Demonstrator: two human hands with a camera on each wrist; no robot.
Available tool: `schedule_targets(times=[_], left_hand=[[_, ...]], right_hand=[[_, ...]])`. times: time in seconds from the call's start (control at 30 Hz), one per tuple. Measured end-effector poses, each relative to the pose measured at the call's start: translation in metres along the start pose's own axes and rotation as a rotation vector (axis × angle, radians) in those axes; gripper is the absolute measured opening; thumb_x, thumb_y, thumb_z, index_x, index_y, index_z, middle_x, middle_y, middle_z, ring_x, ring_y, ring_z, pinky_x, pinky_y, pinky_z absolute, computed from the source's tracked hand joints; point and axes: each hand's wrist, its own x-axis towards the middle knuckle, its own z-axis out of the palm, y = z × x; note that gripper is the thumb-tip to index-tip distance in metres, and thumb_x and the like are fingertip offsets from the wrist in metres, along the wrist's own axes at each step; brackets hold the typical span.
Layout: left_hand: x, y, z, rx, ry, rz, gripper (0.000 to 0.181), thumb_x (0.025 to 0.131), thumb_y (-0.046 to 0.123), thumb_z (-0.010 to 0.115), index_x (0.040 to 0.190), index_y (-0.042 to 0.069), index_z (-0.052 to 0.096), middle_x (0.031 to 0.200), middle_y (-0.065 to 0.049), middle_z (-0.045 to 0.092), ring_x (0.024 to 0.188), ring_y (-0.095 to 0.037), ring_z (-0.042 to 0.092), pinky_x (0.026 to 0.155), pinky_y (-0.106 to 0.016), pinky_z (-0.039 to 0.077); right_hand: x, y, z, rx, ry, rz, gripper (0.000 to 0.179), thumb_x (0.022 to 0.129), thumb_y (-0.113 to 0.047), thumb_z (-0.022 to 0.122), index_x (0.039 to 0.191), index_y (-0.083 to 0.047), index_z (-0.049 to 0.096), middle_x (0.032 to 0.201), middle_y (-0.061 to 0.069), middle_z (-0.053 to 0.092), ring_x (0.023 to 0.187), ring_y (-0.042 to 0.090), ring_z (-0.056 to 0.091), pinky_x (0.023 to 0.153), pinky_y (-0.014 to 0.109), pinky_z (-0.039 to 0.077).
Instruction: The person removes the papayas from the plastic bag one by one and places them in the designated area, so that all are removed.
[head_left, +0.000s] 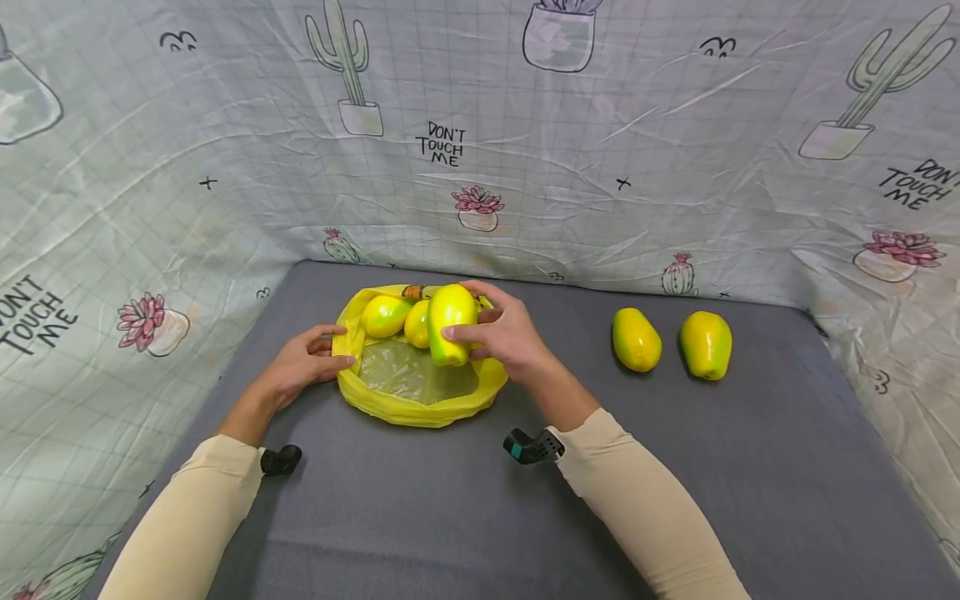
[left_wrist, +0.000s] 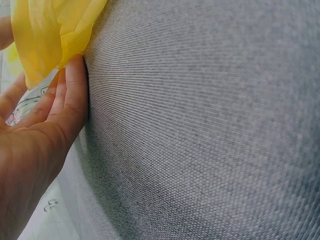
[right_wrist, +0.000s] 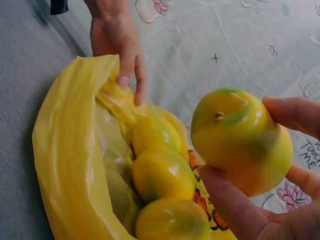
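Observation:
A yellow-green papaya (head_left: 452,323) is gripped between the thumb and fingers of my right hand (head_left: 504,329), held above the open mouth of a yellow plastic bag (head_left: 397,411). At the bag's left side, my left hand (head_left: 302,364) holds the rolled rim between thumb and fingers. Inside the bag lie more papayas: one papaya (head_left: 385,317) by the far left wall and another (head_left: 417,325) beside it. The right wrist view shows three in a row, the nearest papaya (right_wrist: 173,220) cut off by the frame edge.
To the right on the grey cloth surface (head_left: 420,517) lie two further papayas, one (head_left: 637,340) left of the other (head_left: 706,345). A printed cactus curtain (head_left: 555,225) hangs behind and along both sides. Black wrist straps (head_left: 534,447) sit on both forearms.

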Motion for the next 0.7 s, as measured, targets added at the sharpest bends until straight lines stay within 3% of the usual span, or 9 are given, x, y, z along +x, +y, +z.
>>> schedule_targets(times=[0.7], left_hand=[[0.000,0.001,0.000,-0.008,-0.006,-0.016,0.079,0.097,0.025,0.075,0.161,0.007,0.032,0.153,-0.026,0.044,0.101,-0.006,0.058,0.085,-0.020,0.058]], right_hand=[[-0.008,0.000,-0.040,0.004,0.045,0.009,0.074,0.088,-0.005,0.081,0.152,-0.030,0.052,0.131,0.025,0.059,0.102,0.031,0.071,0.079,0.045,0.065]])
